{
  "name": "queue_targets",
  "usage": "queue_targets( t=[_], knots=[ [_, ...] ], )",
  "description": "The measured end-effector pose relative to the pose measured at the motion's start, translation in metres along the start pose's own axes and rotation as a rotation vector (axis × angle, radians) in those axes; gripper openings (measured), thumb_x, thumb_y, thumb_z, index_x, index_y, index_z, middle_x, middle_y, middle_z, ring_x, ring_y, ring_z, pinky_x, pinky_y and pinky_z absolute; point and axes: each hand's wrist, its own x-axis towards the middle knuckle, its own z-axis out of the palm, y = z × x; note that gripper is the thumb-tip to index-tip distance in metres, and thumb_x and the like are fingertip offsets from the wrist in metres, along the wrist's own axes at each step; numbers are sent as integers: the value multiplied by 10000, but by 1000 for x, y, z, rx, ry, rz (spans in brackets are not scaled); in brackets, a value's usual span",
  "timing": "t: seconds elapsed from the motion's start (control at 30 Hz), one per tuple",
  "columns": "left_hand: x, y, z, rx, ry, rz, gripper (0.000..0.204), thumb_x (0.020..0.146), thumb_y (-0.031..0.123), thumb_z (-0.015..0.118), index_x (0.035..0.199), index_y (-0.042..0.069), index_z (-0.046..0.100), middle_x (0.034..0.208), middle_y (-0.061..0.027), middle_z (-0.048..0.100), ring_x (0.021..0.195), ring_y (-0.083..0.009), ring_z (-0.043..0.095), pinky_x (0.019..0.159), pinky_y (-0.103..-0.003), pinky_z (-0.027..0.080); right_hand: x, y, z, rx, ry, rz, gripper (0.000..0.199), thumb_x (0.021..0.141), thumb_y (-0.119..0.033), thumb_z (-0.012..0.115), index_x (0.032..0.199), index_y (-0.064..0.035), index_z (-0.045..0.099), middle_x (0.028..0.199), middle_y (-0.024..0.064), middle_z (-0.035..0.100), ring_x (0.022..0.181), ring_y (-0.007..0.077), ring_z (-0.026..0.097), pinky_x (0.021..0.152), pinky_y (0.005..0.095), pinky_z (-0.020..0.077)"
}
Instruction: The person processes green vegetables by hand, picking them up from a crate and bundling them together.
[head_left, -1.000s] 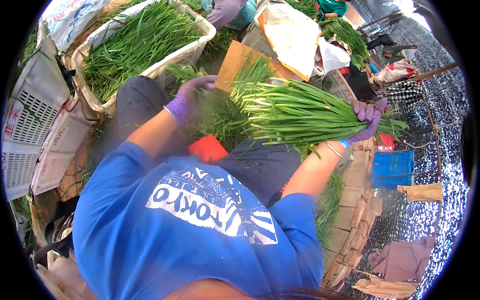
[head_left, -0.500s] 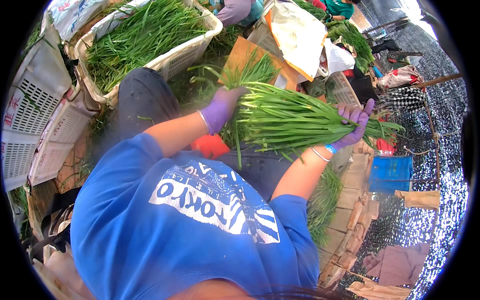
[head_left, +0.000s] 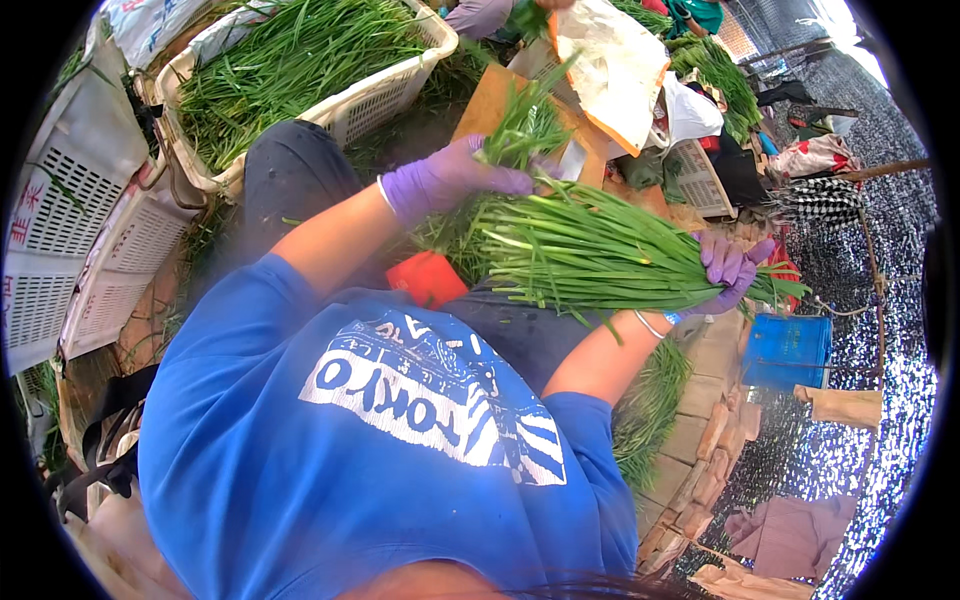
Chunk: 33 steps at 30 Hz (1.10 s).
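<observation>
An outdoor work spot in daylight. A white slatted plastic crate heaped with green stalks stands at the upper left, with empty white crates leaning beside it at the left edge. Flattened cardboard lies at the top. To the right, a brick-paved floor runs down beside a blue plastic box, and dark shade netting covers the ground beyond it.
</observation>
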Motion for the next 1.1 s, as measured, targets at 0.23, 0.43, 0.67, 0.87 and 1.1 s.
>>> queue_targets(
  t=[0.23, 0.43, 0.67, 0.87, 1.1],
  knots=[
    [-38, -27, -41, 597, 510, -201, 264, 894, 107, 708, 1156, 77, 711, 1131, -32, 719, 944, -179, 678, 876, -323, 536, -6, -27, 5, -31, -23, -49, 416, 1055, -210, 372, 1423, -51, 483, 703, -45, 572, 636, 86, 534, 721, 329, 441],
    [-43, -53, -23, -216, -6, -360, 677, 870, 295, 738, 1427, 16, 473, 1369, -124, 584, 1197, -250, 601, 1034, -404, 480, -1, -29, 5, -91, -211, -15, 418, 1066, -252, 377, 1423, -65, 490, 734, -26, 595, 666, 113, 549, 754, 328, 447],
    [-22, -39, -2, -451, 62, -380, 838, 842, 516, 738, 1453, 34, 428, 1380, -186, 564, 1256, -309, 571, 1111, -475, 429, -20, -6, -8, -82, -133, -22, 424, 1053, -160, 362, 1461, -102, 460, 752, -17, 588, 673, 114, 554, 732, 324, 436],
    [-21, -24, -4, -455, -182, -225, 817, 842, 416, 749, 1449, -11, 407, 1425, -240, 508, 1272, -343, 552, 1108, -480, 430, -21, 12, -25, 85, -272, 133, 430, 1054, -184, 340, 1456, -99, 468, 731, -21, 605, 667, 120, 565, 765, 327, 453],
    [-48, -16, -11, -496, -54, -409, 525, 919, 225, 639, 1373, -5, 509, 1287, -208, 609, 1208, -324, 596, 1071, -460, 450, -40, 0, -6, 145, 71, 130, 557, 1095, -372, 242, 956, -80, 695, 626, -5, 587, 686, 166, 534, 813, 328, 432]
  ],
)
